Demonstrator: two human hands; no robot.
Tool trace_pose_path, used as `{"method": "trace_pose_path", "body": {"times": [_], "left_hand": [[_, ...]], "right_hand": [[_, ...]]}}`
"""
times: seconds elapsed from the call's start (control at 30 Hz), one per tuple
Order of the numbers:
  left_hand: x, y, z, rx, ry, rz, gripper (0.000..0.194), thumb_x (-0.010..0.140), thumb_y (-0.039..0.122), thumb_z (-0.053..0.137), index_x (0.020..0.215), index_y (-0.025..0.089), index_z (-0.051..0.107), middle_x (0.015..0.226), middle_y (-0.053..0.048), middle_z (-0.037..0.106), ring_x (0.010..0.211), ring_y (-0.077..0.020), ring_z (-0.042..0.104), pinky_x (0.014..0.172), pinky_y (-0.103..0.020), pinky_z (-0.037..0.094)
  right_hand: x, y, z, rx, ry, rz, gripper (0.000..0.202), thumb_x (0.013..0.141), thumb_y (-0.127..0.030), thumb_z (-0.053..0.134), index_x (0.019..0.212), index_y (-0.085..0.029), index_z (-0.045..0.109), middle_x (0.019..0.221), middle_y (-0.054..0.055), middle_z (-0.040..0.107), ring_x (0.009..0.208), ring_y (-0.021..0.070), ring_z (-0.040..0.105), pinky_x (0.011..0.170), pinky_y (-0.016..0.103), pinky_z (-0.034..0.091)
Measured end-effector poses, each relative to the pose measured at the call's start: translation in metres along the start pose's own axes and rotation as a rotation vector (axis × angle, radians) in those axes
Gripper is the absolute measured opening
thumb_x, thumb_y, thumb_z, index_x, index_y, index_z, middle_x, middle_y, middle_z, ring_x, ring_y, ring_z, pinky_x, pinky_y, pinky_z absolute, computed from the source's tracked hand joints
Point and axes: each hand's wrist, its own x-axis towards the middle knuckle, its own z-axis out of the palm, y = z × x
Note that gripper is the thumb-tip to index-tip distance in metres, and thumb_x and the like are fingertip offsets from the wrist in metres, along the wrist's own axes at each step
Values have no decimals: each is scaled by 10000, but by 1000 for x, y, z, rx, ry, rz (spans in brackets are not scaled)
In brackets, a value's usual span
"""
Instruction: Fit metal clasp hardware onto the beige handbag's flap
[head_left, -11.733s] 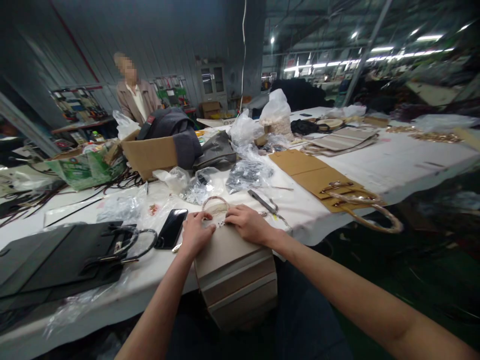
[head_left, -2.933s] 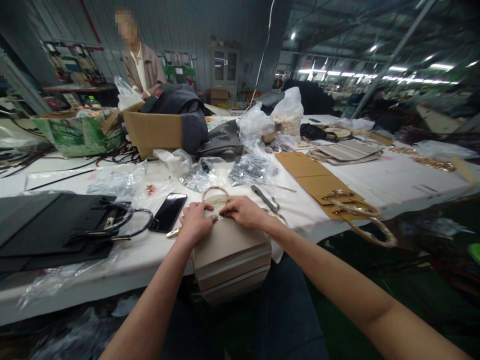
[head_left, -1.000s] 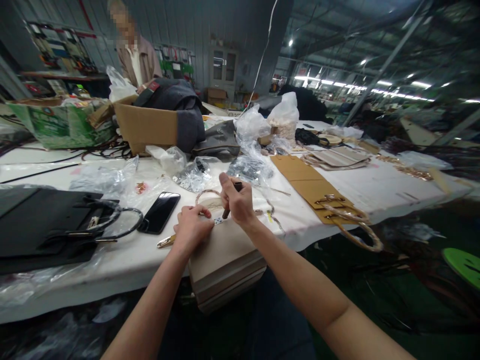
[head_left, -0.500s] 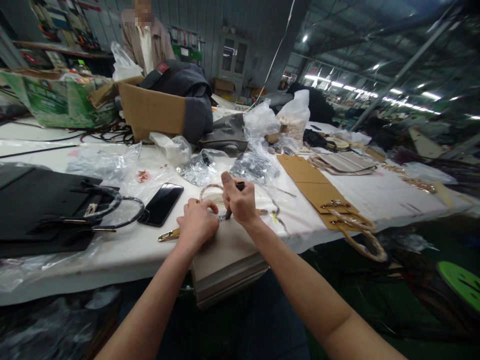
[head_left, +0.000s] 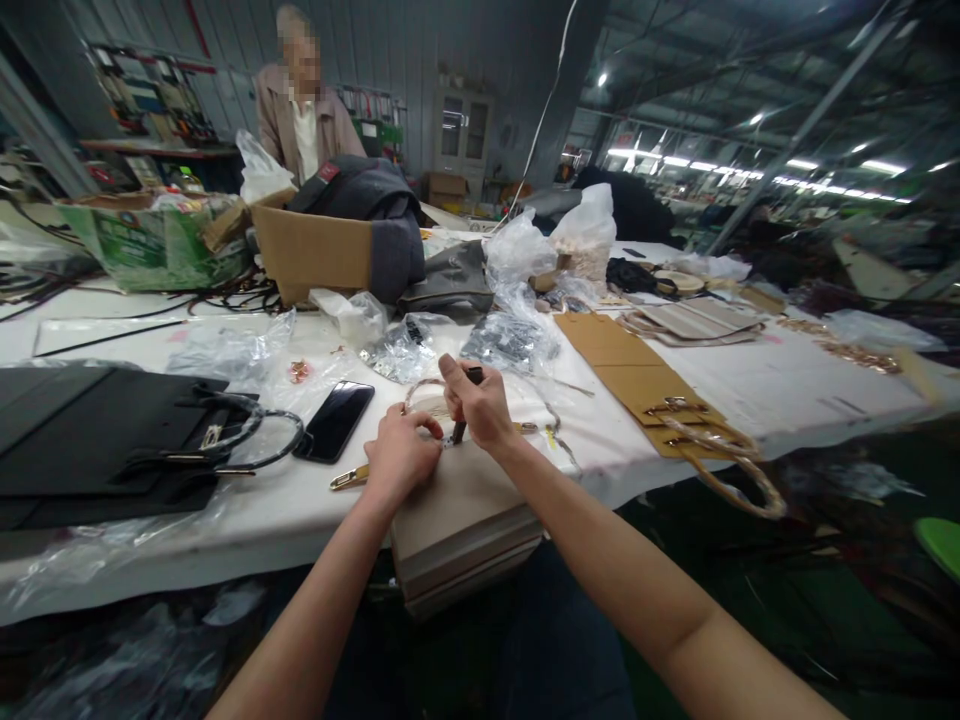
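Note:
A beige handbag lies over the near edge of the white table, its ring handle pointing away from me. My left hand presses on the bag's top edge, fingers curled on it. My right hand grips a dark-handled tool upright, its tip set on the bag's top edge beside my left fingers. A gold metal piece lies just left of my left hand.
A black phone and a black handbag lie to the left. Tan bag panels with handles lie to the right. Plastic bags, a cardboard box and a green box stand behind. A person stands at the far side.
Since 2.9 s ago my right hand has picked up the dark-handled tool and set its tip on the bag's top edge. My left hand has stayed on the bag.

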Motion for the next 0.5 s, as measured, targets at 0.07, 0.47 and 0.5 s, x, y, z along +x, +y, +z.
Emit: {"method": "trace_pose_path", "body": {"times": [0.07,0.47,0.5], "left_hand": [[0,1,-1,2,-13,7,150,869,296,730,958,341,843,1596,-67,569,1481,-414,551,1157,-644,495],[6,-2,-2,-25,-60,-52,99,873,301,759,936,323,832,1581,-70,599,1489,-420,545,1209,-648,436],[7,-2,-3,-31,-62,-64,85,864,294,773,924,316,830,1582,-74,601,1488,-422,547,1213,-645,435]], "right_hand": [[0,-2,-2,10,-27,23,718,889,-786,835,655,-227,451,547,-65,379,428,77,297,400,264,211],[-5,5,4,-95,32,-66,753,925,-814,775,628,-231,402,551,-52,341,466,88,304,437,286,225],[-4,5,4,-90,38,-67,750,930,-807,775,628,-231,401,550,-53,341,467,89,303,439,287,226]]}}
